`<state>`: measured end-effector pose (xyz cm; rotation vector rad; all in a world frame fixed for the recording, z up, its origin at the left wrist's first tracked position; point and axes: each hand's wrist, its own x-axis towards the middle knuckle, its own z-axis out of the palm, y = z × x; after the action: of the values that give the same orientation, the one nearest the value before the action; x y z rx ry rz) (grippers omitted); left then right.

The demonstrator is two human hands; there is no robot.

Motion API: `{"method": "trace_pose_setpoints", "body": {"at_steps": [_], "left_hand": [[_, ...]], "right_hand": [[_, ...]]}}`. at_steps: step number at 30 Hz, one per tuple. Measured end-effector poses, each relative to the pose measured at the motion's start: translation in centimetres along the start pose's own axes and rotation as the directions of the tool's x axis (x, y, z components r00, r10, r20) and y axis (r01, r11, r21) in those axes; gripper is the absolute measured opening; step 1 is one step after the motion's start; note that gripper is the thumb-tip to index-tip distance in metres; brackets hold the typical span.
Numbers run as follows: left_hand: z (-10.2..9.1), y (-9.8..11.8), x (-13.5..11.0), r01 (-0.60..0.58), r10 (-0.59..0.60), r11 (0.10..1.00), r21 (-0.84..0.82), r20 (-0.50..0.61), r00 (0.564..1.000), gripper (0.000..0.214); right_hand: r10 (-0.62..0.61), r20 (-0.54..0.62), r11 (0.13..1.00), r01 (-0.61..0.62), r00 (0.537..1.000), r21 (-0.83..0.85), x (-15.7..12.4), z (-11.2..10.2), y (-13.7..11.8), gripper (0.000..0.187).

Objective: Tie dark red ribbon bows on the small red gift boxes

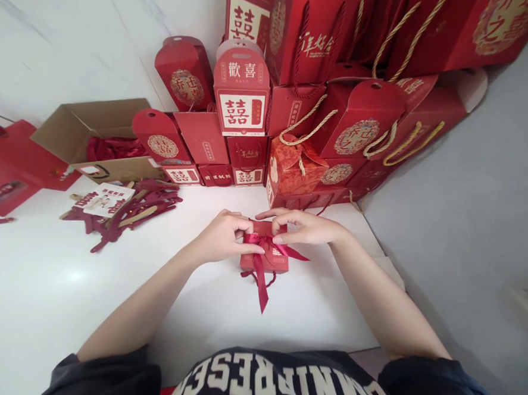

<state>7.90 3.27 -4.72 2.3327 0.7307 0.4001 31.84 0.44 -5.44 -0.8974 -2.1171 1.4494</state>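
A small red gift box (279,263) lies on the white table in front of me, its twisted cord handle toward my body. Across its top runs a shiny crimson ribbon (261,287), with one tail hanging toward me and the other pointing right. My left hand (226,236) pinches the ribbon at the box's left side, thumb and fingers closed on it. From the right, my right hand (304,228) also pinches the ribbon near its middle, while its index finger reaches out over the box's far edge. The ribbon's centre is partly covered by my fingers.
Stacked red gift boxes (246,110) with rope handles line the back, against the wall. At the left stands an open cardboard box (127,166) with red cloth inside. Before it lies a pile of dark red strips (147,208) under a white card (107,200).
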Motion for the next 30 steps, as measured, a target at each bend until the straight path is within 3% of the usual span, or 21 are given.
{"method": "trace_pose_setpoints", "body": {"at_steps": [7,15,20,24,30], "left_hand": [[0.0,-0.7,0.0,0.003,-0.003,1.0,0.014,0.001,1.0,0.047],[0.0,-1.3,0.1,0.027,-0.026,1.0,-0.017,0.022,0.999,0.048],[0.1,-1.6,0.1,0.131,-0.126,0.987,-0.092,0.062,0.99,0.047],[0.1,-1.7,0.2,0.164,-0.139,0.956,-0.242,0.118,0.983,0.041],[0.2,-1.9,0.3,0.166,-0.144,0.927,-0.336,0.091,0.985,0.044]], "right_hand": [[-0.032,-0.022,0.987,0.035,0.999,0.155,0.0,0.6,0.8,0.02],[0.012,-0.278,0.929,0.092,0.961,0.358,0.1,2.7,2.5,0.031],[-0.018,-0.355,0.949,0.128,0.935,0.288,-0.2,3.4,3.0,0.028],[-0.056,-0.369,0.973,0.133,0.928,0.187,-0.5,3.2,2.7,0.029],[-0.105,-0.377,0.987,0.142,0.92,0.072,-1.0,3.1,2.2,0.027]]}}
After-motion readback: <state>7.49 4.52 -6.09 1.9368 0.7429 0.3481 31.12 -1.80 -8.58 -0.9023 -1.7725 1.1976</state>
